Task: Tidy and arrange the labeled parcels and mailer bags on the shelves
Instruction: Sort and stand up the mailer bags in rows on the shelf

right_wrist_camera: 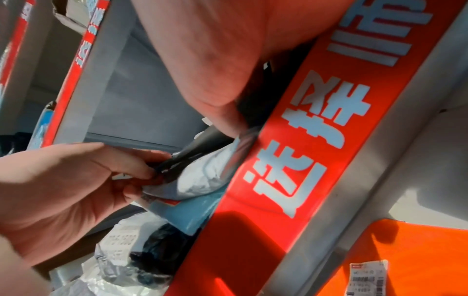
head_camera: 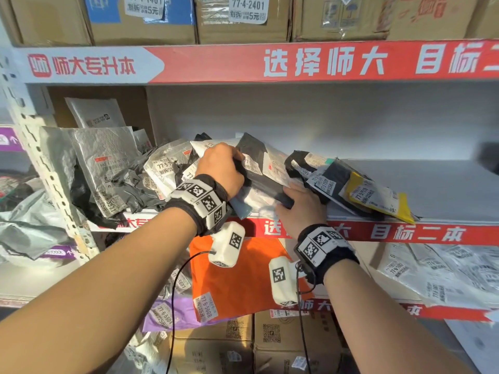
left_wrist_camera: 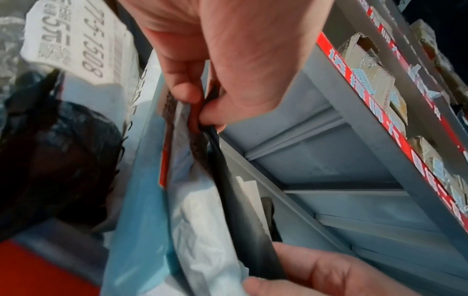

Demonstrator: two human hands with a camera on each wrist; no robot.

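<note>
Judging from the near edge inward, both hands are on one bundle: a flat dark grey plastic mailer bag (head_camera: 266,186) lying over a crinkled white plastic mailer bag (head_camera: 252,201), at the front lip of the red-banded grey metal middle shelf (head_camera: 421,233). The right hand (head_camera: 299,209) grips the bundle's near corner at the shelf edge, thumb under, fingers curled over. The left hand (head_camera: 222,168) pinches the farther upper edge, the thumb (left_wrist_camera: 185,88) and a bent finger closed on the dark film. These bags appear light, limp and slick; the film creases under the pinch, so a hold at two opposite edges, as now, seems sound, while a single-corner hold would likely let them sag or slide apart. Beside the bundle to the right lie two further items, a black mailer bag with white labels (head_camera: 328,179) and a yellow-edged flat mailer bag (head_camera: 378,198). Leftward sits a heap of silver-grey crumpled mailer bags (head_camera: 108,168); their number cannot be counted. On the upper shelf, at least four brown cardboard parcels (head_camera: 243,20) stand in a row.
</note>
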